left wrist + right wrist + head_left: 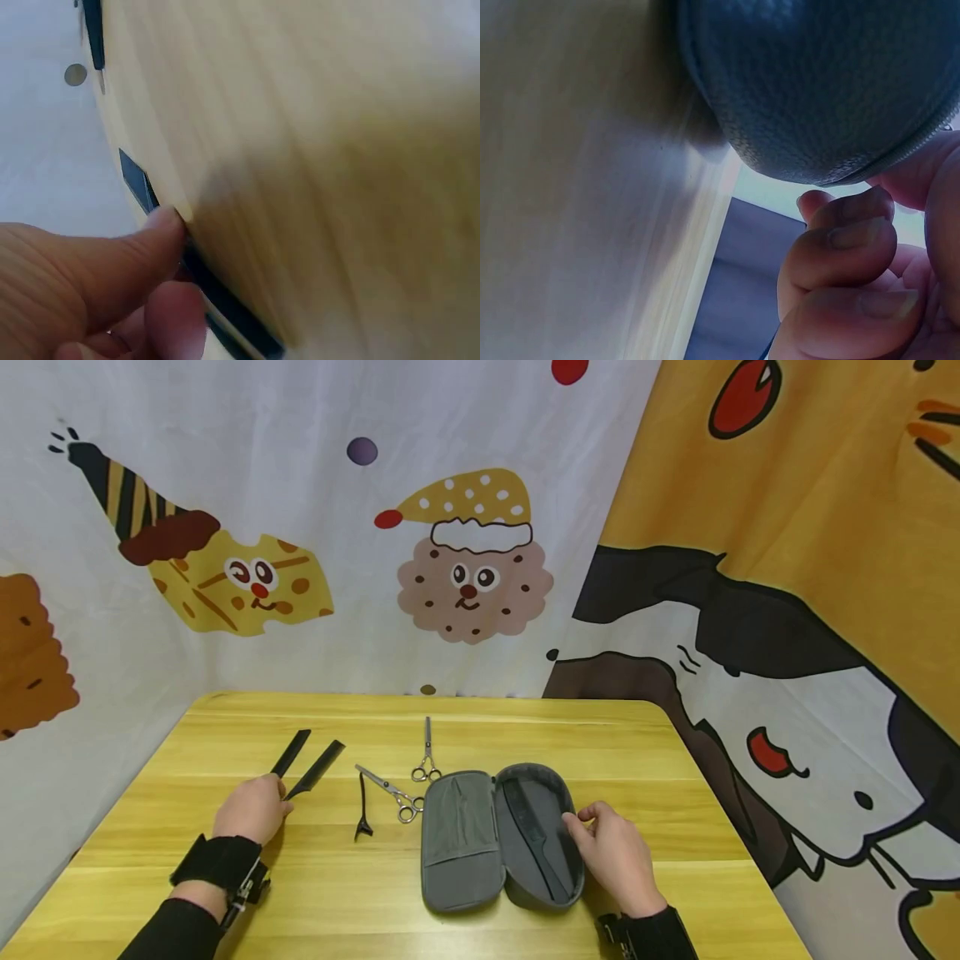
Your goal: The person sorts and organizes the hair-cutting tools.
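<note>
My left hand [251, 810] is over the left part of the table, its fingers pinching a black comb [291, 752]. A second black comb [318, 768] slants beside it, its narrow end at my thumb. In the left wrist view the fingers cover part of the dark comb strip [225, 300]. My right hand [618, 860] grips the rim of an open grey zip case [461, 881], thumb on its right edge and other fingers curled outside. A dark comb [536, 835] lies inside the deep half. The right wrist view shows the grained outer wall [817, 90] of the case.
Left of the case lie scissors [386, 787] and a black hair clip [363, 814]. Another pair of scissors [427, 747] lies behind it, points away. The wooden table [337, 902] meets a printed cloth [360, 610] at the back.
</note>
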`<state>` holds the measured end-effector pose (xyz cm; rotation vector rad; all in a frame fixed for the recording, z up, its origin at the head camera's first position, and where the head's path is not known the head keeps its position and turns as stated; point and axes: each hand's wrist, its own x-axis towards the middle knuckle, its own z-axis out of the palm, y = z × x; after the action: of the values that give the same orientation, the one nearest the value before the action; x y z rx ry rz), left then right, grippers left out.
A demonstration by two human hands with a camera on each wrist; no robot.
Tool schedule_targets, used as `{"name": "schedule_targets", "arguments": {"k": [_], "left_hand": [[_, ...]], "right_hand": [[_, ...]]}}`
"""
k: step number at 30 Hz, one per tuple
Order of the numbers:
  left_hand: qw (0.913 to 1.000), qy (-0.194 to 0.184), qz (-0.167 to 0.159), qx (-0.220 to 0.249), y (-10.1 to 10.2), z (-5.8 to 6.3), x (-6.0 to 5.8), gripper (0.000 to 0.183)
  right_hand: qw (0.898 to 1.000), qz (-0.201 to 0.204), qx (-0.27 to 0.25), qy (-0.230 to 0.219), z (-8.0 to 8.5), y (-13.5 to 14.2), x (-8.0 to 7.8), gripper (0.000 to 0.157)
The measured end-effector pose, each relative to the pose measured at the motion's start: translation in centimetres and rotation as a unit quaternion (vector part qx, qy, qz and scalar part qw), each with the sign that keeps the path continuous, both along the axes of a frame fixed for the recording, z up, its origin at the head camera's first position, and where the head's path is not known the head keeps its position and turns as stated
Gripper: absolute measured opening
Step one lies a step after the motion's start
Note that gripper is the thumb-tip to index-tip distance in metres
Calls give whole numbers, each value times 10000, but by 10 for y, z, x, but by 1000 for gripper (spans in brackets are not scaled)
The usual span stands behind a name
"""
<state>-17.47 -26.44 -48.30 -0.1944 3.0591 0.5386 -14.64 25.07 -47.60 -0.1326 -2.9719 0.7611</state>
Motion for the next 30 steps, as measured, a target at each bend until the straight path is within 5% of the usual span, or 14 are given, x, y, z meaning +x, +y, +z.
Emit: {"name": "schedule_targets", "arguments": {"k": [12, 20, 30], "left_hand": [[9970, -601, -357, 343, -8, 6, -11, 13], [9940, -798, -234, 714, -7, 7, -12, 15], [9854, -371, -219, 1648, -2, 12, 15, 15]], "right_hand": [[10000, 42, 9, 15, 1, 0, 0, 36], [10000, 39, -21, 16, 0, 1, 1, 36], [10000, 71, -23, -27, -1, 2, 0, 36]]}}
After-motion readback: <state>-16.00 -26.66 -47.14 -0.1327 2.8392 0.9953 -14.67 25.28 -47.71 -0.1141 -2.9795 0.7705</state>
